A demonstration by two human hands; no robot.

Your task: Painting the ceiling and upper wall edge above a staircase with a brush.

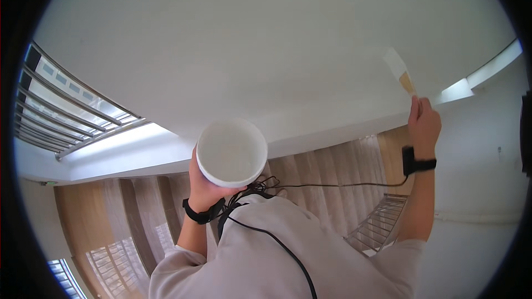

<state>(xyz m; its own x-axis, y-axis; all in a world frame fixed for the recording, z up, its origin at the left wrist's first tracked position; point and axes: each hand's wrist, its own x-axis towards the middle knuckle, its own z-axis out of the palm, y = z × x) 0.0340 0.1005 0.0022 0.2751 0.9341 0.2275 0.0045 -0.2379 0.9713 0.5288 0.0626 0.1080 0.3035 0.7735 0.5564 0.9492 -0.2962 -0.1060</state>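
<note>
While a metal railing (pixel 72 105) is curving across the far left beside a bright opening, wooden-looking steps (pixel 133 227) are descending at the near left. Right of these, the left hand (pixel 204 187) is grasping a white tub (pixel 231 183) from its left and near sides, a black band (pixel 202 213) circling that wrist. The tub is sitting in front of the person's body, its round mouth facing up, its rim smooth and clean-looking; its inside is showing pale greyish white, and whether that is liquid or the bare bottom, I cannot tell. A black cable (pixel 343 185) is running rightward from near the tub. At the far right, the right hand (pixel 425 117) is clasping a flat brush (pixel 400 72), which is pointing far and slightly left, showing a broad white end and a tan section. It is overlapping the pale wall (pixel 277 50); contact is unclear.
</note>
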